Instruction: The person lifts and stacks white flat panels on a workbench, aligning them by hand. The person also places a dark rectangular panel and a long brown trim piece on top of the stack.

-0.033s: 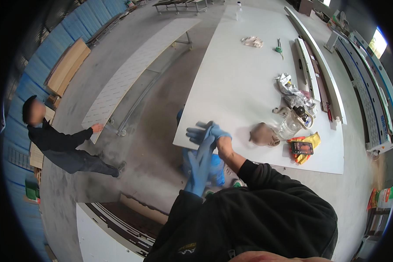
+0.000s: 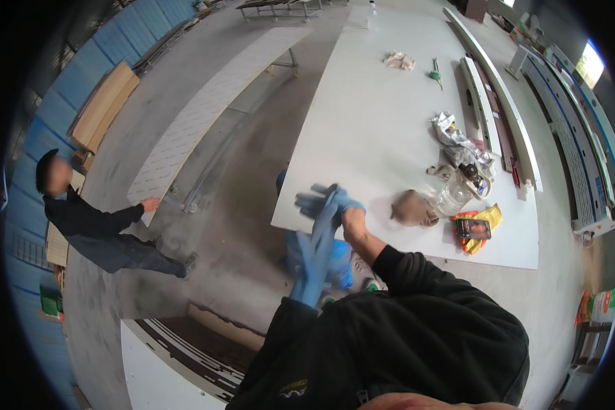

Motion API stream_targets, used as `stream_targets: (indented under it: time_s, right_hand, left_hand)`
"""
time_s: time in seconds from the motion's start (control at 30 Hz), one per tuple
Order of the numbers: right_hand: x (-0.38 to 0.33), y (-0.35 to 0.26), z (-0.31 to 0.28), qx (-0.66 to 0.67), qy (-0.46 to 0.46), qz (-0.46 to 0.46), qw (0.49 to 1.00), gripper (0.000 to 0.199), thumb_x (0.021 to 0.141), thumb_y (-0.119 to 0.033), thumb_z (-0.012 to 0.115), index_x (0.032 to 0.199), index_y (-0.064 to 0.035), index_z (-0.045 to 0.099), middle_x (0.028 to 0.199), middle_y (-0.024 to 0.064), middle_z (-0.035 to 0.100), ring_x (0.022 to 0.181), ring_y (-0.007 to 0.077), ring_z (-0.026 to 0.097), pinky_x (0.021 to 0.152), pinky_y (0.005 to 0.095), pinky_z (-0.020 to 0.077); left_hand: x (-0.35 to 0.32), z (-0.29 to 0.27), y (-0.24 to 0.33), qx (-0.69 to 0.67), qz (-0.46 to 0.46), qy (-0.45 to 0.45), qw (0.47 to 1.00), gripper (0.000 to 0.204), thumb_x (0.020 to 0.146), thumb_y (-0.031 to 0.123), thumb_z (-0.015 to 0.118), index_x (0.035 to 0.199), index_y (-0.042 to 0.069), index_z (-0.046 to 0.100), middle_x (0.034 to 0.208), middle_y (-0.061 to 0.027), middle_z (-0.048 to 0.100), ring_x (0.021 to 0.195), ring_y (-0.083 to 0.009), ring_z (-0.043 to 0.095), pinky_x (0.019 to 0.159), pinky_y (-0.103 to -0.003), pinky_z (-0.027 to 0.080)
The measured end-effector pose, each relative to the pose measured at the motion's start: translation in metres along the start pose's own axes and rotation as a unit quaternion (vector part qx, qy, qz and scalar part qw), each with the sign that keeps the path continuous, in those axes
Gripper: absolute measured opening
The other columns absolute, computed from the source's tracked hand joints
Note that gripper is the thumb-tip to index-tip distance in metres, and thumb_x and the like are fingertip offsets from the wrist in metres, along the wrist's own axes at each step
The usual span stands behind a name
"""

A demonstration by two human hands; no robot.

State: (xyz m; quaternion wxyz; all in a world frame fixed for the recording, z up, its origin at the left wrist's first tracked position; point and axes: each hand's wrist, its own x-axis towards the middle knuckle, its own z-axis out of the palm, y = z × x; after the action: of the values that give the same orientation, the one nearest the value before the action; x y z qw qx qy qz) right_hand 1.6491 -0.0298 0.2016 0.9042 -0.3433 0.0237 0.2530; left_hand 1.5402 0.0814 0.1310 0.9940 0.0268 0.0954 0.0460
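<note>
Both my hands wear blue gloves and meet above the near left corner of the white table (image 2: 362, 130). My right hand (image 2: 326, 199) points leftward with its fingers apart, its wrist bare below the short glove cuff. Reaching up from below, my left hand (image 2: 316, 254) has its fingers closed at the right glove, by the palm and cuff; its fingertips are blurred and partly hidden. To the right of the hands lie a brownish cloth cap-like item (image 2: 413, 208), a clear plastic jug (image 2: 452, 198) with a black top, and a phone (image 2: 473, 229) on yellow-and-orange gloves (image 2: 490, 216).
Crumpled silvery wrapping (image 2: 458, 140), a pale cloth (image 2: 399, 61), a green-handled tool (image 2: 436, 74) and long white strips (image 2: 499, 89) lie farther along the table. At left, a person (image 2: 92, 215) touches a long narrow panel (image 2: 205, 102). Blue plastic (image 2: 339, 263) hangs below the table edge.
My two joined hands have shifted slightly upward and away from me. The left hand is still against the right glove. The person at left has hardly moved.
</note>
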Motion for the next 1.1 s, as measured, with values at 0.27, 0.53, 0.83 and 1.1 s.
stream_targets:
  time_s: [0.27,0.53,0.83,1.1]
  right_hand:
    - [0.019,-0.082,0.01,-0.47,0.07,-0.013,0.88,0.039,0.104,-0.03,0.046,0.106,0.0024,0.067,0.093,0.0166,0.072,0.081,0.0291,0.069,0.07,0.0388,0.0559]
    - [-0.033,-0.046,0.033,-0.535,-0.151,-0.076,0.828,0.037,0.106,-0.017,0.049,0.139,-0.0025,0.057,0.122,0.0102,0.065,0.104,0.0181,0.062,0.096,0.031,0.05]
    - [-0.036,-0.016,0.023,-0.857,0.056,-0.131,0.496,0.053,0.095,-0.048,0.056,0.144,-0.0293,0.056,0.164,0.0278,0.019,0.144,0.0659,0.014,0.101,0.0871,0.0119]
    - [-0.113,-0.026,-0.078,-0.786,-0.271,-0.269,0.487,0.033,0.092,-0.017,0.059,0.119,-0.0003,0.063,0.104,0.0146,0.07,0.102,0.0316,0.07,0.088,0.0387,0.0565]
  left_hand:
    - [-0.047,0.0,0.06,0.383,-0.039,0.068,0.921,0.077,0.091,0.031,0.072,0.151,0.01,0.029,0.145,-0.0088,0.043,0.134,-0.0194,0.041,0.109,-0.033,0.038]
    - [0.013,-0.027,0.022,0.8,-0.09,0.138,0.577,0.099,0.086,0.036,0.079,0.162,0.01,0.021,0.155,-0.0124,0.039,0.143,-0.023,0.037,0.115,-0.036,0.036]
    - [0.059,0.026,-0.044,-0.064,0.024,-0.093,0.993,0.048,0.095,0.039,0.057,0.14,0.026,0.046,0.162,-0.0037,0.038,0.151,-0.0323,0.027,0.124,-0.059,0.016]
    - [0.096,0.044,-0.089,0.021,0.002,-0.113,0.993,0.063,0.1,0.063,0.036,0.142,0.02,0.051,0.168,-0.0039,0.031,0.157,-0.0313,0.02,0.128,-0.055,0.01]
